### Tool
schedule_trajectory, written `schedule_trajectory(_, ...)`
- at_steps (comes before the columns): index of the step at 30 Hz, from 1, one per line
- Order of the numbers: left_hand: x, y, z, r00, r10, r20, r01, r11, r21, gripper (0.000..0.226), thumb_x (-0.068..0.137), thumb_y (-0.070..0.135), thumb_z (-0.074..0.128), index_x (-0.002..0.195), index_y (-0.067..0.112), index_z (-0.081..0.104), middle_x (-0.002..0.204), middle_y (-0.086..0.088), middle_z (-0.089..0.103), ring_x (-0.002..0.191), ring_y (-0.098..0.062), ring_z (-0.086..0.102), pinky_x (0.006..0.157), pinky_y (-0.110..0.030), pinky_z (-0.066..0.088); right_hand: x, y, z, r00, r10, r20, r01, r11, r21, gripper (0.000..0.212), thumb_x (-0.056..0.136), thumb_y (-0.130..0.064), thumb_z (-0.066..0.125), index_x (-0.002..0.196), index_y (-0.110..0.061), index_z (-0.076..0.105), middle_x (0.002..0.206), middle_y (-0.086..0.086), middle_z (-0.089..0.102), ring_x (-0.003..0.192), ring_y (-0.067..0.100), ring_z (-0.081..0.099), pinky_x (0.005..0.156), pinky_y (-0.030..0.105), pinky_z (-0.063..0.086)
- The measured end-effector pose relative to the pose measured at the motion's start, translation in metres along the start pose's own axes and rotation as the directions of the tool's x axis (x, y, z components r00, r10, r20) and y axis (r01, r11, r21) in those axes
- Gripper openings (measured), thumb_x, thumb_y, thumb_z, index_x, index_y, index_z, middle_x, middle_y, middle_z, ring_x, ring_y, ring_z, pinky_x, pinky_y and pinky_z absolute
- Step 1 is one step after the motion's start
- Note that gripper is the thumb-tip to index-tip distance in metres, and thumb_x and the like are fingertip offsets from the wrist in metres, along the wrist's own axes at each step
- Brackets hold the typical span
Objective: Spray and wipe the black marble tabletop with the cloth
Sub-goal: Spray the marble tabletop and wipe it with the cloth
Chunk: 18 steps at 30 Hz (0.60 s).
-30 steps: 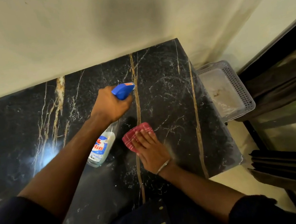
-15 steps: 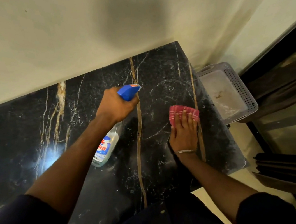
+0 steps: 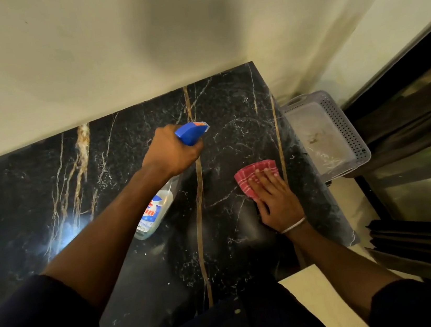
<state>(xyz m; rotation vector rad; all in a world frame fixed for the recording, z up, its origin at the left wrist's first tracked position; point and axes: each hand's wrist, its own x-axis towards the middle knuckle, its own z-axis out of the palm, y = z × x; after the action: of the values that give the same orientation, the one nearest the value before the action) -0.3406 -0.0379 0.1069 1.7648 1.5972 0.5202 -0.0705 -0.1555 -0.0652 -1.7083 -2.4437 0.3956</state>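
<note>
Marble, black with white and gold veining, is seen in the head view as a tabletop (image 3: pixel 35 200) set with its far edge against a cream wall (image 3: pixel 85 57).

Over the middle of the tabletop a spray bottle (image 3: pixel 157 212) is gripped by the left hand (image 3: pixel 172 152), whose fingers are curled round the neck under the blue trigger head. The nozzle is pointed toward the far right corner and the clear, labelled body is tilted down toward the near edge. Whether its base touches the marble cannot be told.

Near the right edge a red checked cloth (image 3: pixel 254 172) is laid folded on the tabletop. It is pressed down by the right hand (image 3: pixel 276 199), whose fingers are held straight and close together on its near half. A thin bangle (image 3: pixel 294 225) is worn at that wrist. The cloth is placed just left of a straight gold vein (image 3: pixel 278 141) that runs from the far edge to the near edge.

A patch of glare (image 3: pixel 72 226) is reflected near the left edge. Just beyond the right edge, lower down, a grey perforated basket (image 3: pixel 341 125) is seen. Dark sleeves (image 3: pixel 38 324) are worn on both arms.
</note>
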Motion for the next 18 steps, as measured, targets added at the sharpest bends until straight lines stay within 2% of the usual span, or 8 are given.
schedule_trajectory(3, 0.003, -0.002, 0.003, 0.998, 0.003, 0.056, -0.006, 0.999, 0.050, 0.013, 0.085, 0.022, 0.067, 0.087, 0.010, 0.062, 0.062, 0.001, 0.057, 0.053, -0.008, 0.054, 0.053, -0.015, 0.039, -0.002, -0.014, 0.001, 0.990, 0.129, -0.054, -0.127, 0.992, 0.024, 0.059, 0.094, -0.032, 0.042, 0.149, -0.014, 0.036, 0.157, 0.014, 0.031, 0.149, 0.032, 0.017, 0.116, 0.055, 0.025)
schedule_trajectory(7, 0.003, -0.003, 0.006, 0.993, 0.036, 0.115, -0.044, 0.997, 0.065, 0.014, 0.082, 0.022, 0.068, 0.080, 0.011, 0.061, 0.061, -0.002, 0.058, 0.052, -0.011, 0.055, 0.053, -0.021, 0.043, -0.001, -0.051, 0.012, 0.960, 0.270, -0.076, -0.269, 0.963, 0.032, 0.059, 0.094, -0.033, 0.041, 0.149, -0.015, 0.036, 0.157, 0.014, 0.030, 0.149, 0.033, 0.015, 0.122, 0.049, 0.009)
schedule_trajectory(12, 0.001, -0.003, 0.005, 0.991, 0.076, 0.109, -0.084, 0.994, 0.065, 0.012, 0.082, 0.022, 0.068, 0.077, 0.019, 0.058, 0.060, 0.004, 0.057, 0.051, -0.006, 0.055, 0.054, -0.016, 0.041, -0.001, -0.051, 0.017, 0.961, 0.262, -0.095, -0.258, 0.965, 0.053, 0.058, 0.094, -0.032, 0.042, 0.149, -0.015, 0.033, 0.156, 0.013, 0.032, 0.149, 0.032, 0.016, 0.120, 0.053, 0.019)
schedule_trajectory(18, 0.000, 0.004, 0.006, 0.996, 0.092, 0.017, -0.092, 0.996, 0.001, 0.012, 0.083, 0.018, 0.068, 0.076, 0.018, 0.058, 0.057, 0.009, 0.053, 0.049, 0.001, 0.055, 0.049, -0.006, 0.040, 0.002, -0.064, 0.015, 0.946, 0.316, -0.078, -0.317, 0.949, 0.003, 0.058, 0.093, -0.035, 0.034, 0.148, -0.016, 0.036, 0.155, 0.014, 0.034, 0.148, 0.032, 0.019, 0.120, 0.051, 0.016)
